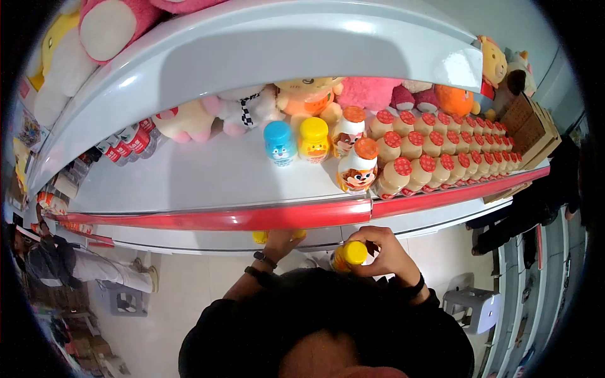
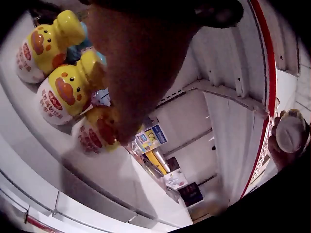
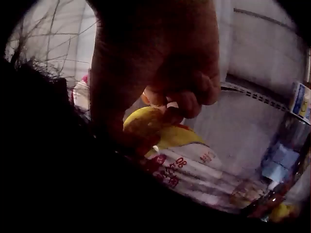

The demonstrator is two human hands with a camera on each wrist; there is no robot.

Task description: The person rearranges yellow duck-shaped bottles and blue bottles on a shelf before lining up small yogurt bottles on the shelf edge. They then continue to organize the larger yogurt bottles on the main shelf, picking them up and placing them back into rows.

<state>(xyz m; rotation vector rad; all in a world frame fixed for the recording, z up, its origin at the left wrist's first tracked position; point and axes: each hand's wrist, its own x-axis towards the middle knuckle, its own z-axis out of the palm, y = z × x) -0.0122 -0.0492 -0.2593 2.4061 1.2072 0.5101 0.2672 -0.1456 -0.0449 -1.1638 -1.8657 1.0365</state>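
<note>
My right hand [image 1: 384,252] grips a bottle with a yellow cap [image 1: 355,252] in front of the shelf edge. The right wrist view shows the fingers curled about that bottle's yellow top, with red print on its white lower body [image 3: 180,167]. On the lower shelf, my left hand [image 1: 282,244] is among yellow duck-faced bottles. Two of them, an outer duck bottle [image 2: 39,51] and a middle duck bottle [image 2: 65,94], stand beside it. A third, blurred duck bottle [image 2: 96,133] is held under my left hand, its cap hidden by the fingers.
Above, the red-edged shelf [image 1: 220,219] overhangs both hands. It carries a blue bottle [image 1: 280,143], a yellow bottle [image 1: 314,140], two orange-capped bottles [image 1: 357,167], rows of red-capped bottles [image 1: 435,148] and plush toys [image 1: 242,108]. A stool [image 1: 471,309] stands at right; people stand on both sides.
</note>
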